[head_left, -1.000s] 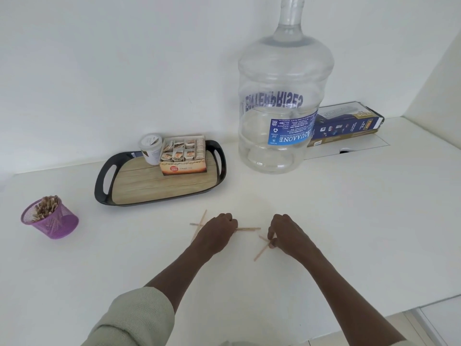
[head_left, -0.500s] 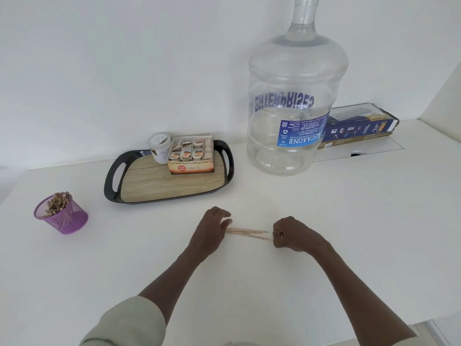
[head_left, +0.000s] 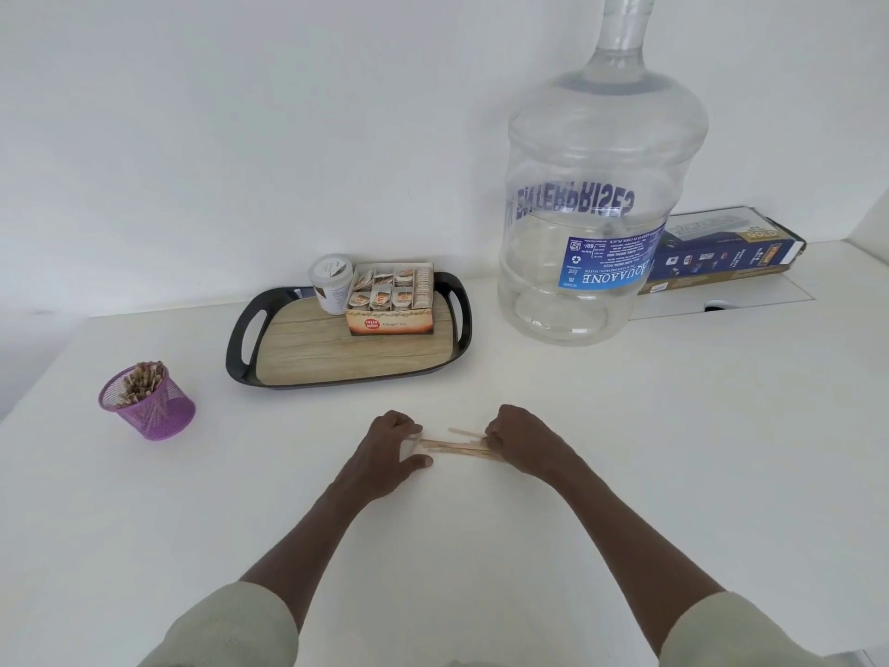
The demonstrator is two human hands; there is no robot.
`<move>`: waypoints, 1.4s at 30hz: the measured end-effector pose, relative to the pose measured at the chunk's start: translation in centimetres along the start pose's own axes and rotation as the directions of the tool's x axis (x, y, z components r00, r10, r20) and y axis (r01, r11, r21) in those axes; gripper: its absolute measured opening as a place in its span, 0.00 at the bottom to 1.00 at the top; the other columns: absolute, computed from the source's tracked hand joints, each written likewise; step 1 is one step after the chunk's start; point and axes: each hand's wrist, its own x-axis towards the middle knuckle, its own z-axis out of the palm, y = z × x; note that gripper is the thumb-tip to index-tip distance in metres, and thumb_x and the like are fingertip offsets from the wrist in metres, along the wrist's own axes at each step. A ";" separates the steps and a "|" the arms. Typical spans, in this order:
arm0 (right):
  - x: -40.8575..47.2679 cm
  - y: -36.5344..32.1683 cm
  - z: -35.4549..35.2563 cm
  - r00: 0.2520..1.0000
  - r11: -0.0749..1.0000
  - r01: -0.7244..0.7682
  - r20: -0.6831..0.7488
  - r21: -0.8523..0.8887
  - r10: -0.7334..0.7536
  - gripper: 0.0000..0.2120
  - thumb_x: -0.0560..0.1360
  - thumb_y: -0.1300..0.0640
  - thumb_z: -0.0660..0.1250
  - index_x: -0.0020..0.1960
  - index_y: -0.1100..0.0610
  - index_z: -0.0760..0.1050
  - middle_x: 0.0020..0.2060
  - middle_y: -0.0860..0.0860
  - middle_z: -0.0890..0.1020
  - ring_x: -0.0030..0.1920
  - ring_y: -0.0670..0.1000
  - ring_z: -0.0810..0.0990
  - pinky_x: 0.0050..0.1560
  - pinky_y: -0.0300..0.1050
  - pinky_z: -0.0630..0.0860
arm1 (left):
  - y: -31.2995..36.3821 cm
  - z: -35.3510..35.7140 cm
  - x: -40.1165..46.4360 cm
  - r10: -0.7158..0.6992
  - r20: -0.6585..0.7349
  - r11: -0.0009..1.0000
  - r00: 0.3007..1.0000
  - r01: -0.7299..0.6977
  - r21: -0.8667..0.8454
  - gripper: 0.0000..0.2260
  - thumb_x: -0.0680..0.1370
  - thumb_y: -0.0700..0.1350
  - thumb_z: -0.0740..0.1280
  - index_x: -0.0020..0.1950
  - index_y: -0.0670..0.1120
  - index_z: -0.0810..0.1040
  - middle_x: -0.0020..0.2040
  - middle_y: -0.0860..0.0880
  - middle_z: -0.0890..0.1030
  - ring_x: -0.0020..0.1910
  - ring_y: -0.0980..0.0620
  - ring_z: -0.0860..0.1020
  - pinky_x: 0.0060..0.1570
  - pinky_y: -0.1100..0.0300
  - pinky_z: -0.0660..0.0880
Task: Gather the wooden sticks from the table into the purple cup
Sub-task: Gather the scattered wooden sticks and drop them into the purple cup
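Note:
A small bundle of thin wooden sticks (head_left: 454,445) lies almost level just above the white table (head_left: 673,450), held between both hands. My left hand (head_left: 392,452) pinches the bundle's left end with thumb and curled fingers. My right hand (head_left: 517,438) grips the right end, fingers curled over it. The purple mesh cup (head_left: 154,409) stands at the far left of the table, tilted slightly, with many sticks standing in it. It is well apart from both hands.
A black tray with a wood-look base (head_left: 336,358) sits behind the hands, carrying a tea-bag box (head_left: 392,305) and a white cup (head_left: 332,281). A large clear water jug (head_left: 591,195) stands at the back right, a blue carton (head_left: 721,250) behind it.
The sticks that lay scattered under my hands are now gathered into one bundle held between both hands. My hands have drawn closer together, and the camera has shifted.

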 end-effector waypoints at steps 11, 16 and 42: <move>-0.3 -0.7 1.8 0.991 0.998 0.008 -0.132 0.067 0.001 0.07 0.77 0.57 0.66 0.47 0.60 0.80 0.42 0.50 0.72 0.44 0.53 0.75 0.42 0.45 0.71 | 0.3 0.2 0.0 0.009 -0.130 0.995 0.991 0.003 0.095 0.06 0.79 0.37 0.64 0.48 0.44 0.81 0.46 0.49 0.76 0.46 0.50 0.74 0.44 0.58 0.73; -0.2 -1.0 1.1 0.997 0.999 0.010 -0.076 -0.042 -0.013 0.05 0.75 0.59 0.64 0.46 0.61 0.75 0.42 0.51 0.70 0.42 0.53 0.71 0.40 0.46 0.68 | -0.1 -0.1 -0.2 0.027 -0.076 0.935 0.997 0.002 0.356 0.09 0.79 0.34 0.58 0.52 0.44 0.75 0.50 0.47 0.74 0.49 0.46 0.73 0.44 0.52 0.73; -0.2 -2.7 1.0 0.979 0.990 -0.131 -0.162 -0.055 0.121 0.16 0.70 0.68 0.57 0.31 0.55 0.55 0.31 0.50 0.62 0.39 0.56 0.68 0.38 0.44 0.65 | 3.6 0.0 2.3 -0.560 0.071 0.714 0.826 0.524 -0.465 0.08 0.81 0.39 0.59 0.56 0.41 0.76 0.44 0.49 0.83 0.44 0.51 0.76 0.38 0.63 0.70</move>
